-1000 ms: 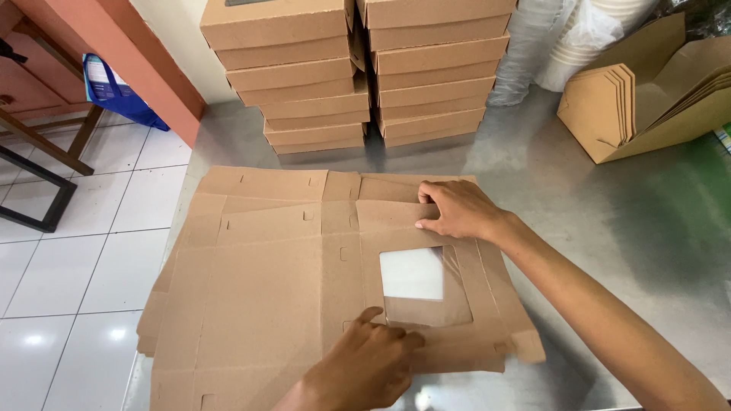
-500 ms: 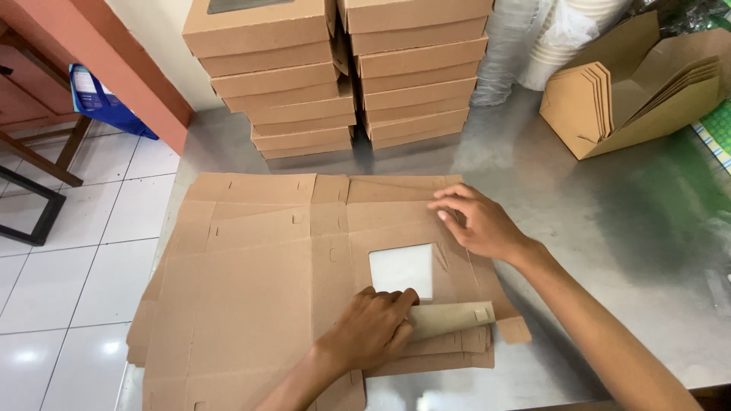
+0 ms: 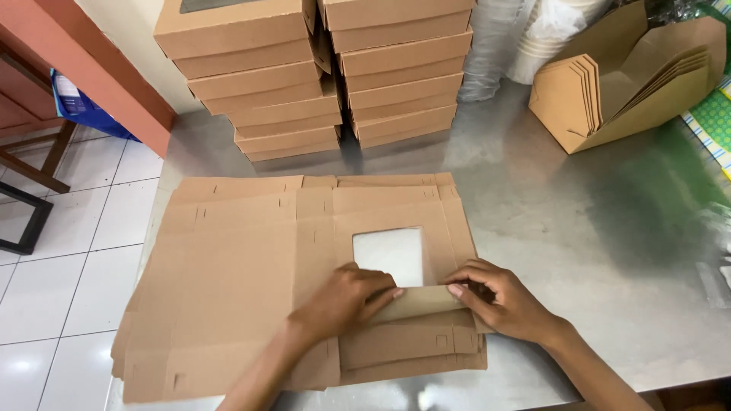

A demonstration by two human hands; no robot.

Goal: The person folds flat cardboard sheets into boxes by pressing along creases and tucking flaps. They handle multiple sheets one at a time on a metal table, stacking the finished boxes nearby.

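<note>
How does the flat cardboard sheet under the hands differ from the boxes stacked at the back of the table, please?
The flat sheet lies unfolded on a pile of similar sheets; the stacked boxes are folded up and closed. The sheet sits near the table's front edge, with the left hand and right hand bending up one flap; the boxes stand untouched in two columns. Both are brown cardboard, and both show a window cut-out.

- My steel table (image 3: 579, 251) is carrying flat cardboard blanks (image 3: 228, 281).
- Two stacks of folded boxes (image 3: 327, 76) are standing behind them.
- Open cartons (image 3: 624, 84) are lying far right.
</note>
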